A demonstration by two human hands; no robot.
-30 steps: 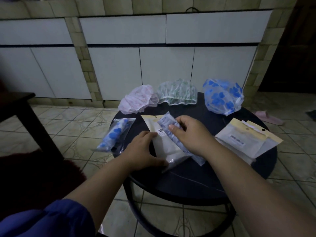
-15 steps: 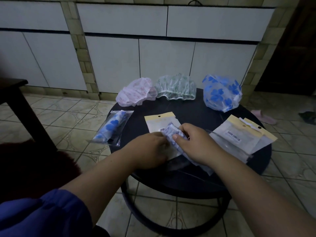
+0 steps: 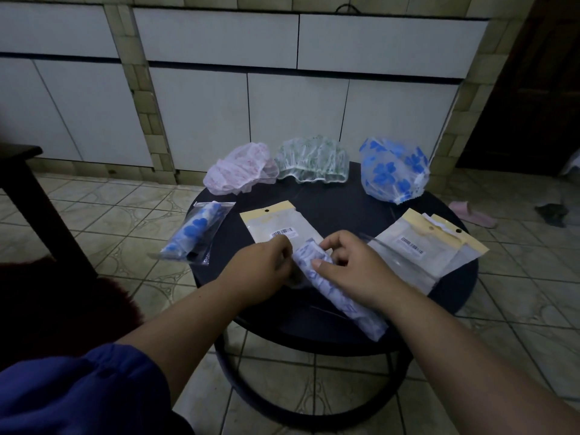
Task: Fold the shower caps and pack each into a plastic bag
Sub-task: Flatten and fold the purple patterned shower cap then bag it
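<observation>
While the right hand (image 3: 348,265) curls around a rolled blue-patterned shower cap (image 3: 332,290) over the dark tabletop (image 3: 339,208), the left hand (image 3: 266,268) pinches a plastic bag (image 3: 276,224), its opening hidden behind knuckles.

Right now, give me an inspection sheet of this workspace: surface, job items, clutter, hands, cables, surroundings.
Surface: round dark table, on a ring-shaped base.
Job's things: folded cap lies over the near edge of an empty bag; packed bag overhangs the table's left edge; pink cap, green cap and blue-flowered cap unfolded along the far edge; spare bags stacked at right.
Clutter: nothing seen on the table beyond the job's things.
Hands: left hand is beside the folded cap at the bag's mouth, grip hidden; right hand grips the folded cap.
Cables: nothing seen.
Surroundings: tiled floor, white cabinet doors, pink slipper, dark table at left.
</observation>
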